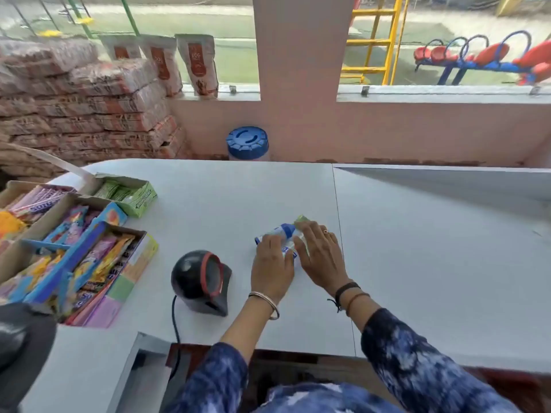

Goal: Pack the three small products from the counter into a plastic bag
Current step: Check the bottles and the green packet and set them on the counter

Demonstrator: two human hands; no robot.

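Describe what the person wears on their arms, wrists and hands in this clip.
Both arms carry loose sleeves in a mottled navy-and-white tie-dye print, pushed up the forearms. The left hand has a thin metal bangle at the wrist. The right hand has a ring on one finger, with a black cord band and a brown band at the wrist.

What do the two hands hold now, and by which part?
Both hands rest on the small products lying on the counter; a real grip cannot be told.
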